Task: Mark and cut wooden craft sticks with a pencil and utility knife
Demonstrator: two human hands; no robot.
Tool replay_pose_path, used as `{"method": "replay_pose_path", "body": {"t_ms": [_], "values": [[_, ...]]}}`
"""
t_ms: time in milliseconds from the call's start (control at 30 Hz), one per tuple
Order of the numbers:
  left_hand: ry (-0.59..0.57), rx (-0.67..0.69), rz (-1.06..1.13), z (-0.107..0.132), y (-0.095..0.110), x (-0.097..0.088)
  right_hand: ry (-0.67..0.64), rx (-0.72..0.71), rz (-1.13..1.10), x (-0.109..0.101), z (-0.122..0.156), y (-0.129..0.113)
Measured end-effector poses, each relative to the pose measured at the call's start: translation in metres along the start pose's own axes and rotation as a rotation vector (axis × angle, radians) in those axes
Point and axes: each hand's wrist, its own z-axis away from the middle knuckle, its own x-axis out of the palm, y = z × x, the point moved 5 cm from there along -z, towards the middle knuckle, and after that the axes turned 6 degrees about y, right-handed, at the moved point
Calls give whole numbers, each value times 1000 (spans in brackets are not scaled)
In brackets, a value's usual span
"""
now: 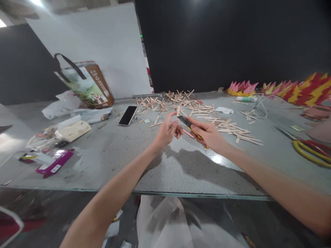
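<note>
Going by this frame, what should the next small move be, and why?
Probably ease the left hand back slightly: the dark end of the black-and-yellow tool gripped in the right hand sits close beside it, with little gap showing between.

Black panel is filling the upper centre and upper right. White panel is standing beside it, upper left of centre; a narrow gap is separating the two, a small green light glowing in it. Another dark panel is showing at the left edge. Bright light is shining at the top left. Grey table is spanning mid-frame, catching a glare spot right of centre. Dark floor is showing along the bottom, paper scraps lying lower left of centre.
</note>
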Motion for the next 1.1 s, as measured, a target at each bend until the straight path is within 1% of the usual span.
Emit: {"method": "replay_pose_path", "body": {"t_ms": [233,433,500,633,700,800,867,933,1000,1100], "values": [[-16,-28,29,-1,1,1,-32,28,-75,-2,-3,7],[-59,-49,100,0,1,2,-81,55,-125,-1,-1,7],[-56,-51,98,-1,0,2,-69,42,-104,-1,0,4],[-18,-58,62,-3,-1,2,-36,-30,-62,-3,0,-2],[1,-56,52,-4,-1,2,-7,-69,-46,-4,0,-3],[0,-48,45,-3,0,4,113,-193,23,-9,0,-7],[-13,-59,34,-2,0,6,212,-290,150,-12,1,-12],[-36,-71,19,-1,0,10,293,-354,295,-15,2,-16],[-70,-79,5,1,1,14,335,-380,383,-16,2,-18],[-133,-94,-18,5,1,21,351,-408,429,-16,1,-17]]}}
